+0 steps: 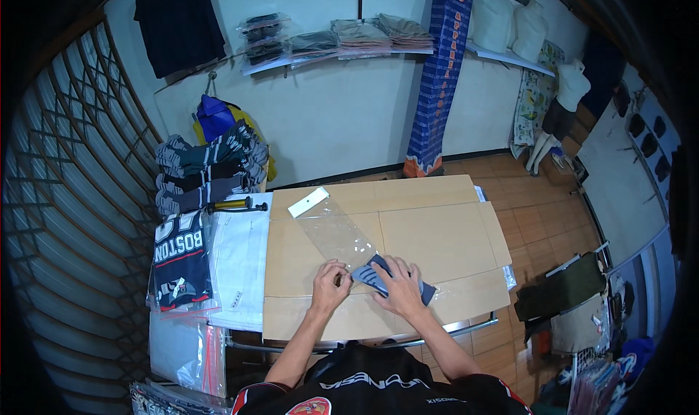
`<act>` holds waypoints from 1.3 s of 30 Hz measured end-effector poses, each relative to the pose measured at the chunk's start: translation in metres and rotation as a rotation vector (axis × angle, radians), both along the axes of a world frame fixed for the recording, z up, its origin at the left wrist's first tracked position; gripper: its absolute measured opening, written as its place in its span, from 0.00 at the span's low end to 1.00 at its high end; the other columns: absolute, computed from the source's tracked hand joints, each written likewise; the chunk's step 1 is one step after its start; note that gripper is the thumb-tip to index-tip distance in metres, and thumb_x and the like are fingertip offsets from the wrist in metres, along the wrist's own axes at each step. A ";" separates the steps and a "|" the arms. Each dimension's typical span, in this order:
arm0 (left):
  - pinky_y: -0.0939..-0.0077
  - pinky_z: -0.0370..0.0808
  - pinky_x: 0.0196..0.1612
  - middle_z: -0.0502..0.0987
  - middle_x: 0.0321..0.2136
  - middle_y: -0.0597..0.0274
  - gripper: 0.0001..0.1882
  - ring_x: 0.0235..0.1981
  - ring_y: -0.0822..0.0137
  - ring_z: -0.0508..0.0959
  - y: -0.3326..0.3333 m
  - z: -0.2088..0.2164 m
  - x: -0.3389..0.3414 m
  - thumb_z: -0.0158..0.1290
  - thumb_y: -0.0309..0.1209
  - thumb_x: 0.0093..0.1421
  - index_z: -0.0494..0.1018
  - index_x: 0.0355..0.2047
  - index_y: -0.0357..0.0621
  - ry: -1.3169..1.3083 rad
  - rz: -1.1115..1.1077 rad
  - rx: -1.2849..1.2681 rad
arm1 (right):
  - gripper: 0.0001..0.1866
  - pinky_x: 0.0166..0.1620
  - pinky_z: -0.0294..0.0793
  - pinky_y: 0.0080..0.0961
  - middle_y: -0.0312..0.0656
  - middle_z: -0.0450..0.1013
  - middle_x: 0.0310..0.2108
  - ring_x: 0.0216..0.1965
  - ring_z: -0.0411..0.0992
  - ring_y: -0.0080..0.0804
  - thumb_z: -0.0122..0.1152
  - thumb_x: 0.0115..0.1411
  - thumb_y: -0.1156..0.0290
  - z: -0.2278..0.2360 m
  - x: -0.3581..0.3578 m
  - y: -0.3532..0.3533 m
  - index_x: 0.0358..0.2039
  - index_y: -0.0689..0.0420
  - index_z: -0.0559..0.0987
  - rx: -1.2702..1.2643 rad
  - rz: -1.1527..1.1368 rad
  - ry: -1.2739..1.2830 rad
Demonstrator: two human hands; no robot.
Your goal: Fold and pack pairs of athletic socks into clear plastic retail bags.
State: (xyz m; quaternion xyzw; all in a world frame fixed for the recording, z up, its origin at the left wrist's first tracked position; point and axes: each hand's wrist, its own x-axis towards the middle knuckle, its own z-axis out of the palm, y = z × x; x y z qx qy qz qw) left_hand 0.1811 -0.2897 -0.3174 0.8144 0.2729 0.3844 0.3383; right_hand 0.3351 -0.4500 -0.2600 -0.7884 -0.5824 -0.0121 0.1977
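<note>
From my end I am seeing the striped grey-blue fabric piece [366, 277] lying just below the middle of the frame, slanting down to the right at the lower end of a clear plastic bag [331, 233]. My right hand [400, 291] is resting over its middle, the fingers spreading across the cloth from above; the striped part is showing to their left, and a plain darker end is sticking out to their right. I am not seeing those fingers closing around it, only lying on top. My left hand [331, 287] is curling at the bag's lower left edge, its fingertips drawing close together just left of the fabric piece and apart from it; I cannot tell whether they are pinching the plastic. Nor can I tell how much of the fabric piece is sitting inside the bag. The bag is stretching toward the upper left, its white header strip [308, 202] lying farthest from both hands. Everything here is resting on a brown cardboard sheet [444, 233]. At the left of the frame, a dark packaged shirt [180, 266] is lying below a stack of folded striped knitwear [211, 156].
</note>
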 end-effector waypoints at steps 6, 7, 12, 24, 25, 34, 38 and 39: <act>0.56 0.76 0.54 0.83 0.36 0.50 0.04 0.49 0.45 0.80 -0.003 0.006 0.003 0.61 0.24 0.55 0.78 0.30 0.37 -0.008 0.024 -0.001 | 0.35 0.64 0.61 0.58 0.47 0.65 0.67 0.68 0.62 0.49 0.70 0.56 0.59 -0.012 0.005 0.016 0.64 0.45 0.72 -0.124 0.130 -0.001; 0.56 0.77 0.54 0.83 0.36 0.50 0.04 0.49 0.45 0.81 -0.003 0.007 0.003 0.61 0.24 0.56 0.78 0.30 0.37 -0.017 0.030 -0.005 | 0.34 0.64 0.62 0.56 0.47 0.67 0.66 0.67 0.62 0.48 0.70 0.57 0.61 -0.012 0.006 0.014 0.64 0.46 0.73 -0.107 0.143 0.000; 0.56 0.77 0.52 0.82 0.34 0.49 0.04 0.47 0.45 0.81 -0.003 0.007 0.002 0.61 0.25 0.57 0.78 0.30 0.37 -0.034 0.062 -0.015 | 0.32 0.64 0.63 0.53 0.46 0.69 0.64 0.66 0.64 0.47 0.69 0.58 0.63 -0.008 0.009 0.011 0.64 0.46 0.73 -0.096 0.204 0.026; 0.57 0.77 0.50 0.82 0.34 0.48 0.04 0.45 0.46 0.82 -0.004 0.008 0.002 0.60 0.25 0.59 0.78 0.30 0.36 -0.070 0.065 -0.039 | 0.30 0.65 0.62 0.53 0.39 0.70 0.65 0.67 0.65 0.46 0.70 0.58 0.66 -0.010 0.023 0.009 0.62 0.43 0.75 -0.125 0.376 0.127; 0.57 0.77 0.50 0.82 0.34 0.47 0.04 0.45 0.46 0.82 -0.004 0.008 0.002 0.60 0.25 0.59 0.78 0.30 0.36 -0.075 0.082 -0.041 | 0.30 0.66 0.61 0.52 0.39 0.70 0.65 0.67 0.64 0.46 0.70 0.58 0.67 -0.009 0.023 0.008 0.62 0.43 0.75 -0.146 0.401 0.145; 0.59 0.78 0.50 0.82 0.35 0.45 0.04 0.46 0.46 0.82 -0.002 0.008 -0.001 0.59 0.24 0.61 0.77 0.32 0.34 -0.092 0.021 -0.095 | 0.31 0.66 0.60 0.50 0.40 0.69 0.67 0.69 0.63 0.44 0.70 0.57 0.67 -0.005 0.024 0.010 0.62 0.44 0.76 -0.188 0.392 0.234; 0.59 0.78 0.50 0.82 0.35 0.46 0.04 0.46 0.46 0.82 -0.001 0.007 -0.002 0.58 0.23 0.62 0.78 0.33 0.34 -0.107 0.005 -0.101 | 0.33 0.65 0.61 0.50 0.44 0.66 0.68 0.69 0.63 0.45 0.71 0.56 0.66 -0.004 0.024 0.014 0.64 0.47 0.74 -0.190 0.375 0.227; 0.59 0.78 0.50 0.82 0.35 0.46 0.04 0.46 0.46 0.82 -0.001 0.007 -0.002 0.58 0.23 0.61 0.78 0.33 0.34 -0.109 -0.006 -0.100 | 0.33 0.65 0.61 0.50 0.44 0.66 0.68 0.69 0.63 0.45 0.71 0.56 0.66 -0.003 0.024 0.016 0.64 0.47 0.74 -0.191 0.376 0.227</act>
